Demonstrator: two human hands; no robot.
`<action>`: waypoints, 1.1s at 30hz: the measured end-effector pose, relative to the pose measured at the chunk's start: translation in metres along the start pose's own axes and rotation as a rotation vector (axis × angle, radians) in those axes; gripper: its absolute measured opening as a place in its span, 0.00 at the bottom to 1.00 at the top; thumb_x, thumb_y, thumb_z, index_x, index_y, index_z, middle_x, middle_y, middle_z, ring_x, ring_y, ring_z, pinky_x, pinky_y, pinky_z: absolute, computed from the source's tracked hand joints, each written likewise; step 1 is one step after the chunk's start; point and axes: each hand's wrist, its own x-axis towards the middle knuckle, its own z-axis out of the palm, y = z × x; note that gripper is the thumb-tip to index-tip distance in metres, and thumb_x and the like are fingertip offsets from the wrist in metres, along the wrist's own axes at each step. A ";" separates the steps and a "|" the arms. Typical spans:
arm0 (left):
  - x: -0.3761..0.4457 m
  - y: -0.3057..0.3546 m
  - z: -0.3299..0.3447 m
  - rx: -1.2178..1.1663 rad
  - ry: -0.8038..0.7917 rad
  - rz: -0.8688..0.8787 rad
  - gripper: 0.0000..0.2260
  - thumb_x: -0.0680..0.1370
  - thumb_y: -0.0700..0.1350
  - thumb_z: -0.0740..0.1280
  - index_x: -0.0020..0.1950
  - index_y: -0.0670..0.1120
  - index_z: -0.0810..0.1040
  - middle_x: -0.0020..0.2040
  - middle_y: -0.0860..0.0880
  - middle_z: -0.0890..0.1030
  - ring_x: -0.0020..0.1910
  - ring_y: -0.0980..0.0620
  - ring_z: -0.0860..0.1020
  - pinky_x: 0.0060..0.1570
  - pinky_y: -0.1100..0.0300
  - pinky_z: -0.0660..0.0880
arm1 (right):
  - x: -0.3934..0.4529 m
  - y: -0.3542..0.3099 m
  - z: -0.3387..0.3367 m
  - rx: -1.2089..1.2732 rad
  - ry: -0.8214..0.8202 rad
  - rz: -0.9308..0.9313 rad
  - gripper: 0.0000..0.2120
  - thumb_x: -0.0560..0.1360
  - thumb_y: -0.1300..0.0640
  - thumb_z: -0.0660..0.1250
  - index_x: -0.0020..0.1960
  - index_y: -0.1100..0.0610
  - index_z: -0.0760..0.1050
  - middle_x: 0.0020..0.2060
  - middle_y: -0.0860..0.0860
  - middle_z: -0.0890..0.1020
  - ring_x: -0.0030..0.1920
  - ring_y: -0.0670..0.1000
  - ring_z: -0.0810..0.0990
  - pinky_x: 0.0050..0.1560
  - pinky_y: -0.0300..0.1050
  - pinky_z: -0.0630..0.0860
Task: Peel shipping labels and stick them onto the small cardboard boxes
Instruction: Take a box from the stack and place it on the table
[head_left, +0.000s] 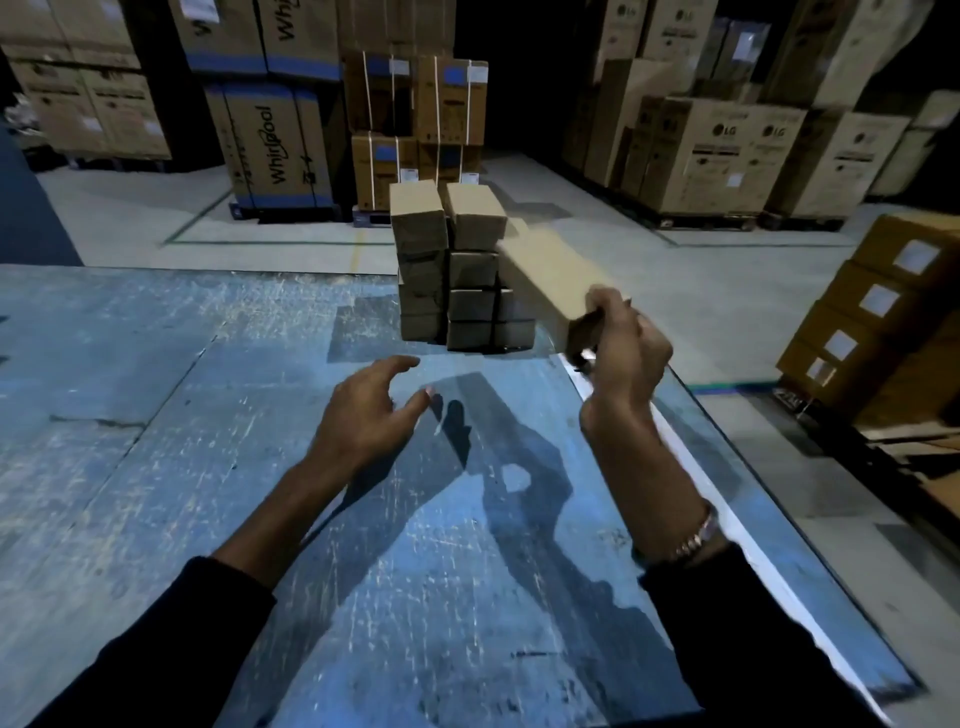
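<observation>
Fingers (605, 306) of my right hand (626, 348) are curled tight round the near end of a long small cardboard box (545, 278), and I hold it up off the blue table (156, 415). It sticks out far and left from my grip, and it looks blurry. My left hand (363, 410) hangs just over the table with its fingers spread apart, and it holds nothing.

Past my hands, at the far edge of the table, sits a stack of small boxes (452, 270) with plain brown sides. To the far right is a pile of boxes with white labels (878, 301) on them.

I think I am just getting a box ready for its label. I can't see any sheet of labels on the table. Next I would need to set this box down flat near me, find a label, peel it, and press it on smooth.
</observation>
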 end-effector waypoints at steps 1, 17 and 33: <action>-0.002 0.004 0.000 -0.054 -0.001 -0.017 0.22 0.82 0.57 0.71 0.74 0.50 0.78 0.68 0.47 0.83 0.63 0.49 0.82 0.59 0.52 0.81 | -0.012 0.008 -0.013 -0.014 -0.029 0.011 0.09 0.71 0.51 0.79 0.40 0.55 0.83 0.37 0.50 0.84 0.39 0.50 0.81 0.37 0.46 0.79; 0.000 0.006 -0.025 -0.517 -0.212 -0.606 0.33 0.84 0.70 0.54 0.64 0.44 0.81 0.54 0.41 0.85 0.41 0.44 0.85 0.31 0.56 0.78 | -0.065 0.059 -0.082 -0.651 -0.788 -0.539 0.30 0.72 0.69 0.79 0.71 0.51 0.80 0.67 0.44 0.79 0.70 0.43 0.76 0.64 0.32 0.74; -0.005 -0.004 -0.068 -0.236 -0.785 -0.289 0.23 0.71 0.60 0.78 0.59 0.49 0.85 0.58 0.46 0.86 0.44 0.53 0.82 0.39 0.62 0.76 | -0.067 0.072 -0.094 -0.952 -0.942 -0.428 0.45 0.72 0.54 0.80 0.82 0.41 0.62 0.79 0.42 0.62 0.81 0.44 0.60 0.81 0.50 0.62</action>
